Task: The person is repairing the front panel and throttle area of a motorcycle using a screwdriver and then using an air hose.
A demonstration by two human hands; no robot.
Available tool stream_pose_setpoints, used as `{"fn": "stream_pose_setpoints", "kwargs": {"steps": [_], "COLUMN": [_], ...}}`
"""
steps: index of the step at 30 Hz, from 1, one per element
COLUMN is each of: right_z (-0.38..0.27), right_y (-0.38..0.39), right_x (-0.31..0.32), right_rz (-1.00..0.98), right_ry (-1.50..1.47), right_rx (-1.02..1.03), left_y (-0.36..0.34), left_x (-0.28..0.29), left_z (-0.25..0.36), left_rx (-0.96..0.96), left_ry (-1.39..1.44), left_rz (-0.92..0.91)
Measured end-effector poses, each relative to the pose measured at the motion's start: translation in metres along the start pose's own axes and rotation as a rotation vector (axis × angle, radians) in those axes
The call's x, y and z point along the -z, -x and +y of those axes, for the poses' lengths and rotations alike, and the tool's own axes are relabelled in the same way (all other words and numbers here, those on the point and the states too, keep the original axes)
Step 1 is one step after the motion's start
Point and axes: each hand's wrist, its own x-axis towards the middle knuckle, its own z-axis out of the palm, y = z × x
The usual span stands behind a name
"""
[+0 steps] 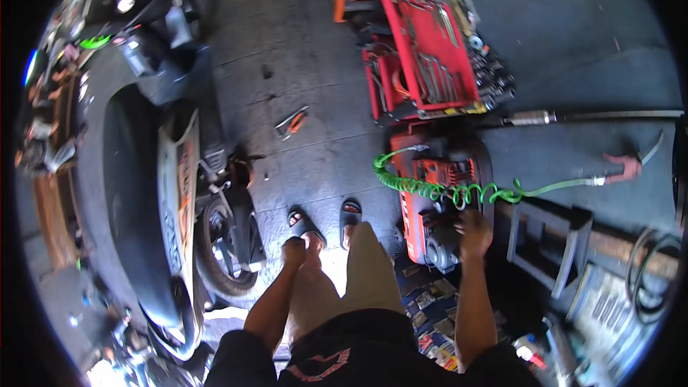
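My right hand (474,234) is curled beside the red air compressor (410,226), just below the green coiled hose (430,190). Whatever its fingers close on, if anything, is too small to make out. The hose stretches across the compressor to a reddish air gun (631,168) on the right. My left hand (293,251) hangs in front of my left leg, curled like a fist, its inner side hidden. A pair of pliers with orange handles (294,124) lies on the floor ahead of my feet.
A scooter (132,193) stands along the left. Ahead right, a red tool tray (455,46) holds several wrenches and sockets. A dark metal stand (548,244) is right of the compressor, near coiled black hose (634,279). A long metal bar (602,115) lies beyond.
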Motion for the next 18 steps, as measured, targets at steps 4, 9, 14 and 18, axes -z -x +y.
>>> {"fn": "stream_pose_setpoints", "kwargs": {"steps": [4,9,14,18], "right_z": [0.047,0.164,0.250,0.272], "right_y": [-0.038,-0.229,-0.265,-0.391], "right_x": [-0.091,-0.155,-0.225,-0.072], "right_rz": [-0.150,0.162,-0.076,-0.532], "right_ry": [-0.015,0.774,1.323,1.035], "right_rx": [-0.184,-0.072,0.041,0.226], "left_y": [0.004,0.029,0.072,0.052], "left_x": [0.022,-0.007,0.019,-0.006], "left_z": [0.006,-0.050,-0.069,-0.048], "left_rx": [0.459,0.610,0.980,1.033], "left_ry": [0.324,0.511,0.663,0.973], "left_rz": [-0.061,-0.107,-0.016,-0.016]}}
